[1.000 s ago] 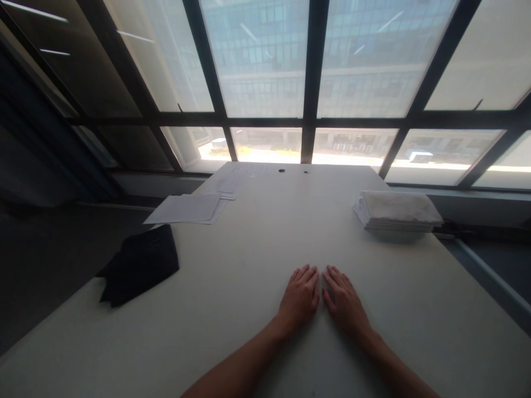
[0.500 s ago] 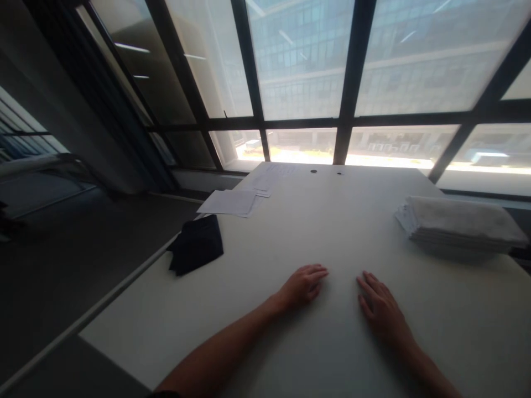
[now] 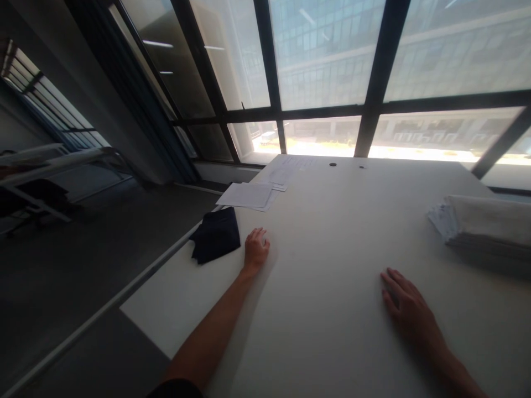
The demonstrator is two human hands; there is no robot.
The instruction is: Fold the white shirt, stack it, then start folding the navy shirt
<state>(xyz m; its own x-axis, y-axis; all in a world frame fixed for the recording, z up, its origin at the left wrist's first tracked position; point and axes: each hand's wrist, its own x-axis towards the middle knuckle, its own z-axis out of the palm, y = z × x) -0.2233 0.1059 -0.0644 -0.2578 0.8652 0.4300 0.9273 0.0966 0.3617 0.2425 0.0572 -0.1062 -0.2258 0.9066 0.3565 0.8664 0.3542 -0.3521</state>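
Observation:
A dark navy folded cloth [image 3: 217,235] lies near the left edge of the white table [image 3: 327,243]. Just right of it is my left hand [image 3: 256,249], fingers apart and a little bent, holding nothing; it appears slightly raised over the tabletop. My right hand [image 3: 409,301] rests palm down on the table, fingers stretched out, with nothing in it. Beyond that hand, at the right, sits a stack of folded light grey cloth [image 3: 489,221], cut off by the frame's edge.
Loose white sheets of paper [image 3: 249,195] lie past the navy cloth, along the table's left side. Two small dark spots, one a round hole [image 3: 332,164], show at the far edge. Large windows [image 3: 323,55] rise behind. Another table [image 3: 62,163] stands far left.
My left hand has moved left and forward, from the table's middle to beside the navy cloth. My right hand stays flat on the table. The view has turned slightly left.

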